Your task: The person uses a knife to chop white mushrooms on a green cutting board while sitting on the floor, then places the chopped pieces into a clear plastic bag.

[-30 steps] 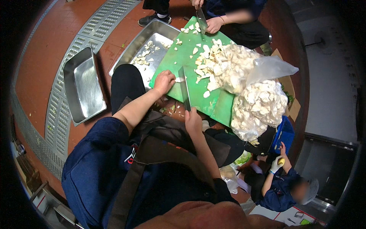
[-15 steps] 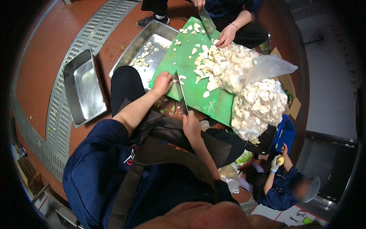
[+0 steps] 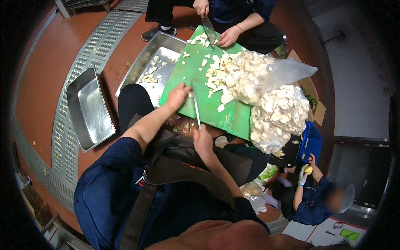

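My right hand [image 3: 203, 141] is wrapped round the handle of a kitchen knife [image 3: 196, 109], whose blade points away across the near left part of a green cutting board [image 3: 196, 79]. Close to the blade's left side, my left hand [image 3: 178, 96] has its fingers curled on a small off-white vegetable piece [image 3: 190, 94]. What kind of vegetable it is, I cannot make out. A heap of similar pale pieces [image 3: 216, 77] spreads from the mouth of a clear plastic bag [image 3: 254, 75]. Another full bag [image 3: 279, 112] lies nearer on the right.
A steel pan [image 3: 125, 79] holding cut pieces sits left of the board; a second steel pan [image 3: 91, 109] stands farther left. Across the board, a co-worker's hand [image 3: 201, 7] grips another knife [image 3: 209, 31]. A blue bin [image 3: 308, 141] and another co-worker [image 3: 312, 200] are at right.
My knife has turned from showing its blade's face to nearly edge-on, beside my left fingers. Across the board, the co-worker's free hand has moved closer to their blade. The view has shifted slightly.
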Motion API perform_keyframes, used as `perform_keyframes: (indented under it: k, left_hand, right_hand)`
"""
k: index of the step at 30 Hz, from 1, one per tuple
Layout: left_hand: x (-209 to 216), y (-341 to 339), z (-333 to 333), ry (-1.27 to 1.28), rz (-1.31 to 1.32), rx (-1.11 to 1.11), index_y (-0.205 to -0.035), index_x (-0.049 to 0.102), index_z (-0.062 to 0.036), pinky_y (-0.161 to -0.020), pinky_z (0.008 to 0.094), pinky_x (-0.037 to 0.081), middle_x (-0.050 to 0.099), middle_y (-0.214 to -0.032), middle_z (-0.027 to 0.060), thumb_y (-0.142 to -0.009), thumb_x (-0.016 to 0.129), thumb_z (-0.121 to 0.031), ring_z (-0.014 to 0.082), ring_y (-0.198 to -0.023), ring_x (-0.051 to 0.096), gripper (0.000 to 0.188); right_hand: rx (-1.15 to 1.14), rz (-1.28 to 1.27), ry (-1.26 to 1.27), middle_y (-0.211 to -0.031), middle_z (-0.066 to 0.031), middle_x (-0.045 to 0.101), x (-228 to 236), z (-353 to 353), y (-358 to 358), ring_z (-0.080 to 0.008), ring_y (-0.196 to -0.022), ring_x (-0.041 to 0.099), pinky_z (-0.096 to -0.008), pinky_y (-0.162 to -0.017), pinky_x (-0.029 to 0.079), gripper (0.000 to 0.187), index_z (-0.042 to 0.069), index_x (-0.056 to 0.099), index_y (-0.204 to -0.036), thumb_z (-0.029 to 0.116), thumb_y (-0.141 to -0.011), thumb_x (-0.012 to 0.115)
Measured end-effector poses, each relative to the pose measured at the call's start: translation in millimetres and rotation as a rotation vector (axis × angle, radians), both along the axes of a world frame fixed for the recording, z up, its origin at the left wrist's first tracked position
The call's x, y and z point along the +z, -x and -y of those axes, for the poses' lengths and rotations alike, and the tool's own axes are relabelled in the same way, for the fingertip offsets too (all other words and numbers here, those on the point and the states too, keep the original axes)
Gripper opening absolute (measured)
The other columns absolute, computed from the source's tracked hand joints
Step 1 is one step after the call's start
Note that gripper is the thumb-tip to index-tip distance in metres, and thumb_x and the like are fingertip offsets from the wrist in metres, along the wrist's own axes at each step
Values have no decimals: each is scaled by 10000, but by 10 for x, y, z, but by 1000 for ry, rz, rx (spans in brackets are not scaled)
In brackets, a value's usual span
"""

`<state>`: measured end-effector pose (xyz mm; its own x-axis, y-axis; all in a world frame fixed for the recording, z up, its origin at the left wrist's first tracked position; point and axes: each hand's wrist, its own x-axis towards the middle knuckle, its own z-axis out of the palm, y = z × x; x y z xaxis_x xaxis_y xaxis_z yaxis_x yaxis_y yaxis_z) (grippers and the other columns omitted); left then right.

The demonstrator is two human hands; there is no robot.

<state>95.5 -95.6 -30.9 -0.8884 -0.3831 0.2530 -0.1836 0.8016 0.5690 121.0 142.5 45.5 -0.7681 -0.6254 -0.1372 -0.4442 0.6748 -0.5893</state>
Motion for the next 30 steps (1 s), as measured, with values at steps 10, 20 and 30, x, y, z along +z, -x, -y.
perform_keyframes:
  k: [10, 20, 30]
  left_hand:
    - [247, -1, 919, 160, 7, 648, -1025, 705, -146, -887, 451, 486, 573, -1191, 127, -763, 717, -148, 334, -1078, 552, 262]
    - [320, 1110, -291, 47, 43, -196, -1150, 641, -166, -936, 418, 500, 547, -1259, 90, -755, 705, -125, 306, -1115, 556, 402]
    - [157, 1047, -65, 73, 13, -214, -921, 643, -91, -829, 416, 508, 596, -998, 78, -736, 713, -126, 305, -972, 577, 201]
  right_hand:
    - [21, 6, 202, -889, -251, 641, 310, 201, 125, -451, -833, 625, -525, -683, 484, 299, 7, 524, -1163, 203, -944, 576]
    - [-358, 249, 202, -796, -190, 620, 192, -863, 46, -366, -734, 638, -434, -644, 479, 278, -7, 536, -1151, 198, -965, 562]
    - [-349, 287, 280, -812, -201, 612, 369, -841, 48, -380, -753, 628, -423, -670, 481, 262, -10, 539, -1129, 194, -964, 557]
